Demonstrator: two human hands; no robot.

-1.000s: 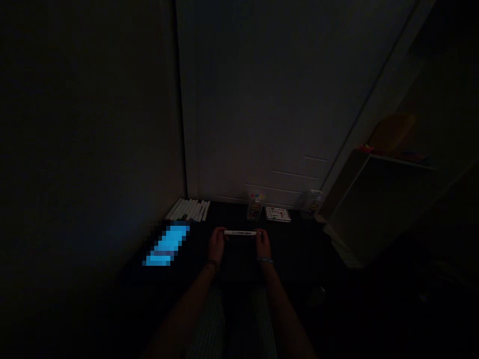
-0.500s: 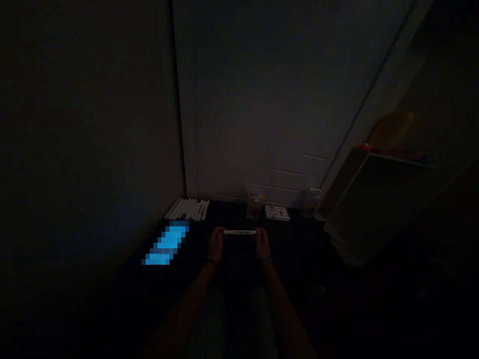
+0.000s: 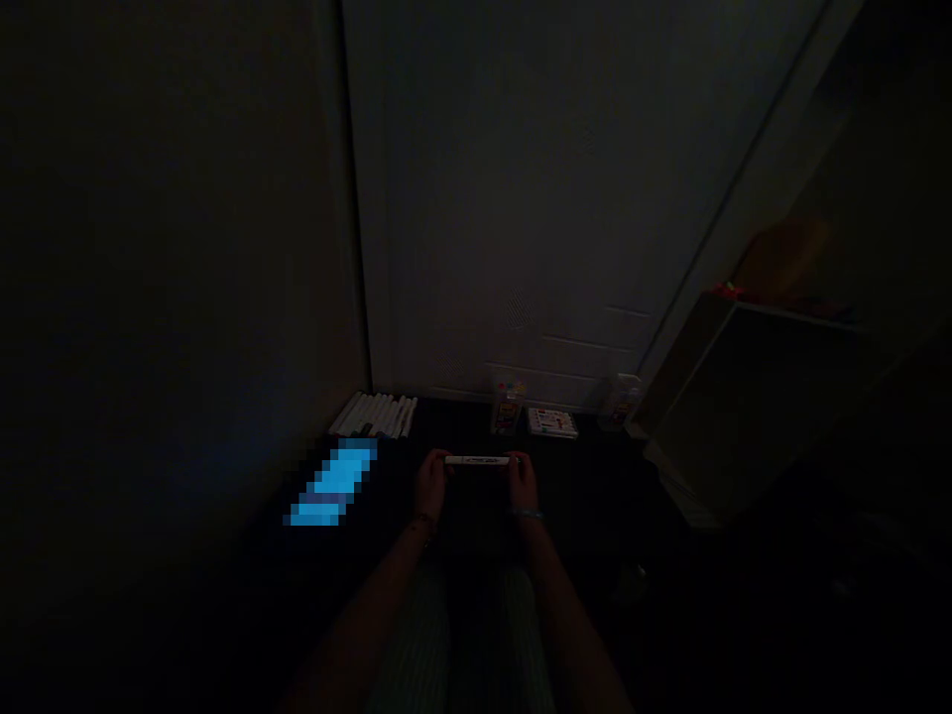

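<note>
The room is very dark. A white marker pen [image 3: 477,460] lies level between my two hands, just above a dark surface. My left hand [image 3: 432,483] is closed on its left end, and my right hand [image 3: 522,481], with a pale band at the wrist, is closed on its right end. A row of several white markers [image 3: 375,415] lies side by side to the back left, near the wall corner.
A glowing blue screen [image 3: 331,484] lies left of my hands. A small clear container [image 3: 507,408], a flat printed pack [image 3: 552,422] and another clear container [image 3: 621,402] stand along the white door. A pale cabinet [image 3: 733,407] rises at right.
My hands and the marker have stayed almost still; the view has shifted only slightly.
</note>
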